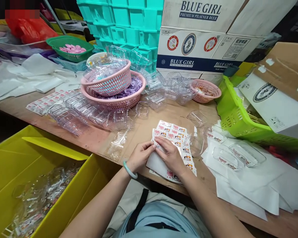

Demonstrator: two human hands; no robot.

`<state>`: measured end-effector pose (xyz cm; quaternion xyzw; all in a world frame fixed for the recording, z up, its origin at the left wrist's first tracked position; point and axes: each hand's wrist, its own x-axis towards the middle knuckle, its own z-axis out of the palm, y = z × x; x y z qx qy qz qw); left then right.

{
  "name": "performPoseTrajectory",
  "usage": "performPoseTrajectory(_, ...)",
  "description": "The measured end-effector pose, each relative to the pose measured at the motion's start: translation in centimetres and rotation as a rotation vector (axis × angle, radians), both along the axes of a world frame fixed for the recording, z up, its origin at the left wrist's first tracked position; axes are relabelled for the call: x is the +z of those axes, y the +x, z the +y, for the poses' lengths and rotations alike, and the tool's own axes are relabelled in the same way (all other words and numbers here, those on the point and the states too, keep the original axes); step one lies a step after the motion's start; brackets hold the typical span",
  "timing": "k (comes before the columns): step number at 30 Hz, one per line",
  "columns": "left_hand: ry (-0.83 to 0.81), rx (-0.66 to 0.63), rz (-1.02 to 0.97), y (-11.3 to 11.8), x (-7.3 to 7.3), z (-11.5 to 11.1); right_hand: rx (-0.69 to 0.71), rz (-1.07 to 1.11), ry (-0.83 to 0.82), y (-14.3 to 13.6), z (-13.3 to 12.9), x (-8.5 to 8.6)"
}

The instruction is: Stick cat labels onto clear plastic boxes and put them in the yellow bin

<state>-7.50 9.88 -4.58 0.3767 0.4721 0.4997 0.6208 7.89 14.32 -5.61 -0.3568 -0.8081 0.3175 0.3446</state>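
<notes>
Over the front of the table, my left hand (pixel 142 152) is closed, its thumb and fingertips pinching the edge of a sticker sheet. My right hand (pixel 171 154) meets it there, fingers bent over the same edge. A bare white part of the sheet (pixel 157 164) shows below my fingers. Beneath lie more sticker sheets (pixel 187 158) printed with cats and pink motifs. Whether a single sticker is between my fingertips is hidden. Right of the sheets stands a clear plastic case (pixel 196 144). Further right, clear cases with stickers (pixel 227 158) rest on white backing papers (pixel 258 185).
Pink baskets (pixel 111 104) with purple parts and clear pieces stand behind, beside rows of clear plastic cases (pixel 89 110). A yellow box (pixel 89 178) of packed pieces sits at lower left. A green crate (pixel 233 119), beer cartons (pixel 188 46) and turquoise crates (pixel 124 19) border the table.
</notes>
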Motion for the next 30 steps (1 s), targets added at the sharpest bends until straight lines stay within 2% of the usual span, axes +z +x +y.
performPoseTrajectory(4, 0.117, -0.053, 0.116, -0.2, -0.6, 0.0, -0.020, 0.041, -0.057, 0.1, -0.1, 0.1)
performPoseTrajectory(9, 0.102, -0.017, 0.185, 0.0, -1.1, -0.2, -0.030, 0.135, -0.174, 0.1, 0.0, 0.4)
performPoseTrajectory(14, -0.026, 0.038, 0.105, 0.2, -0.8, -0.7, -0.232, 0.272, -0.385, 0.3, 1.1, 0.6)
performPoseTrajectory(18, -0.056, 0.049, 0.043, 0.2, -0.3, -1.1, -0.064, 0.205, -0.321, 0.3, 1.2, 0.5)
performPoseTrajectory(20, -0.052, 0.034, 0.037, 0.2, -0.1, -1.1, -0.031, 0.199, -0.276, 0.1, 0.9, 0.4)
performPoseTrajectory(22, -0.054, 0.032, 0.038, 0.4, 0.1, -1.1, -0.069, 0.257, -0.292, -0.1, 0.6, 0.4)
performPoseTrajectory(25, -0.065, 0.045, 0.033, 0.5, 0.1, -1.1, -0.143, 0.333, -0.403, -0.5, 0.7, 0.2)
performPoseTrajectory(28, -0.081, 0.058, 0.043, 0.3, -0.3, -1.1, -0.215, 0.442, -0.541, -0.5, 1.8, 0.1)
performPoseTrajectory(30, -0.094, 0.060, 0.078, 0.1, -0.4, -1.2, -0.296, 0.580, -0.567, -0.1, 2.9, 0.4)
